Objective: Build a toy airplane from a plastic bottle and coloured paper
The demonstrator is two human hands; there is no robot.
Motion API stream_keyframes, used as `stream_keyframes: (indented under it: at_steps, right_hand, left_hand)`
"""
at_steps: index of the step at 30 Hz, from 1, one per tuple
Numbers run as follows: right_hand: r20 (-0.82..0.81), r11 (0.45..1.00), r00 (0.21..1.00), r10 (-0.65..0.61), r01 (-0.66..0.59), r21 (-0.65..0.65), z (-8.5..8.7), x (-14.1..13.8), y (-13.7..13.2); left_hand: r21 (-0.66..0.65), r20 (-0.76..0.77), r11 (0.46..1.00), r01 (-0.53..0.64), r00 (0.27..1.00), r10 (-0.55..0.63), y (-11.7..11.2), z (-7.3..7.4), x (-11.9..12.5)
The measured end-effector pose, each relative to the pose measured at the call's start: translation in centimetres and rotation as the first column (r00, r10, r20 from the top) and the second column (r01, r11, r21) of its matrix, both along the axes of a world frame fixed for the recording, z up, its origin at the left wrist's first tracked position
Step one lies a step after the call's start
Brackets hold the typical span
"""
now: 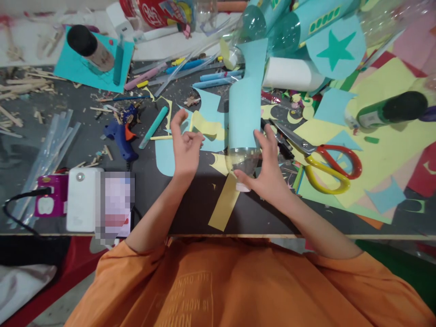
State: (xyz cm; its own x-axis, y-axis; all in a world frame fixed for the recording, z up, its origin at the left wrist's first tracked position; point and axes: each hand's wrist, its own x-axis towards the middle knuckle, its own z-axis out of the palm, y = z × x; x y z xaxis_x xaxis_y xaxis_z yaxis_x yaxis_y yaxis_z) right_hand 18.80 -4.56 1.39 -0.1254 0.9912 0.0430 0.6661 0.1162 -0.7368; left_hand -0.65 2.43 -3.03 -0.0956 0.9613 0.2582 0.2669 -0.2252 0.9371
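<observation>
My right hand (269,170) grips the neck end of a clear plastic bottle (242,160) wrapped in light blue paper (243,109), held tilted away from me above the dark table (190,213). My left hand (185,145) hovers just left of the bottle, fingers loosely curled and apart, holding nothing. A yellow paper strip (225,204) lies under the bottle's mouth. Light blue and yellow paper cut-outs (207,127) lie behind my left hand.
Red and yellow scissors (323,161) lie right of my right hand on yellow paper. A blue glue gun (121,136) and glue sticks (51,150) lie at left, a white power bank (80,200) near the front edge. Decorated bottles (306,27), pens, wooden sticks crowd the back.
</observation>
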Motion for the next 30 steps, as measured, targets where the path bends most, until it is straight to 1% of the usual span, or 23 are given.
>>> stream_keyframes:
  at_steps: [3,5,6,8,10,13,14,15,17,18,20,22,24,27,30]
  right_hand:
    - [-0.051,1.0,0.999,0.008,-0.008,0.011,-0.3,1.1,1.8]
    - [-0.004,0.997,0.999,0.048,-0.048,0.068,-0.6,2.2,3.6]
    - [0.035,0.993,0.998,0.048,-0.051,0.109,-0.7,2.7,4.4]
    - [0.109,0.981,0.992,0.071,-0.089,0.172,-0.6,3.4,5.7]
    - [0.192,0.967,0.979,0.073,-0.117,0.227,-0.2,3.6,6.2]
    - [0.282,0.936,0.959,-0.021,-0.08,0.342,0.8,2.8,5.0]
    - [0.295,0.921,0.955,-0.022,-0.096,0.378,1.1,2.4,4.3]
    - [0.304,0.907,0.953,0.013,-0.139,0.397,1.2,2.0,3.5]
    - [0.335,0.908,0.93,0.154,-0.267,0.323,1.1,1.3,2.3]
    - [0.348,0.916,0.915,0.202,-0.302,0.262,1.0,1.1,1.9]
    - [0.358,0.933,0.898,0.257,-0.327,0.151,0.5,1.0,1.6]
    - [0.365,0.944,0.893,0.262,-0.316,0.094,0.1,1.1,1.8]
    - [0.378,0.95,0.889,0.256,-0.304,0.071,-0.1,1.4,2.2]
    - [0.416,0.954,0.871,0.261,-0.297,0.025,0.0,1.6,2.5]
    - [0.438,0.946,0.85,0.292,-0.324,-0.001,0.2,1.6,2.8]
  left_hand:
    - [0.097,-0.006,0.992,-0.085,0.996,0.086,-0.3,0.9,-0.1]
    - [0.159,-0.036,0.981,-0.114,0.992,0.121,-0.6,1.7,-0.1]
    - [0.192,-0.071,0.975,-0.114,0.989,0.129,-0.7,2.1,0.0]
    - [0.257,-0.191,0.964,-0.068,0.974,0.119,-1.1,2.8,0.2]
    - [0.291,-0.337,0.956,0.038,0.939,0.065,-1.4,3.1,0.5]
    - [0.273,-0.475,0.948,0.167,0.88,-0.019,-1.7,3.2,0.7]
    - [0.258,-0.494,0.948,0.186,0.869,-0.036,-1.7,3.1,0.7]
    - [0.244,-0.501,0.951,0.191,0.864,-0.046,-1.7,3.0,0.7]
    - [0.225,-0.488,0.956,0.186,0.871,-0.054,-1.8,3.0,0.7]
    - [0.222,-0.473,0.959,0.178,0.88,-0.054,-1.8,3.0,0.7]
    - [0.213,-0.446,0.963,0.167,0.893,-0.056,-1.9,3.1,0.8]
    - [0.199,-0.439,0.965,0.169,0.896,-0.067,-2.0,3.2,0.9]
    - [0.185,-0.444,0.966,0.178,0.892,-0.079,-2.0,3.3,0.9]
    - [0.176,-0.449,0.968,0.179,0.89,-0.084,-2.0,3.3,1.0]
    - [0.173,-0.444,0.969,0.176,0.892,-0.083,-2.1,3.3,1.1]
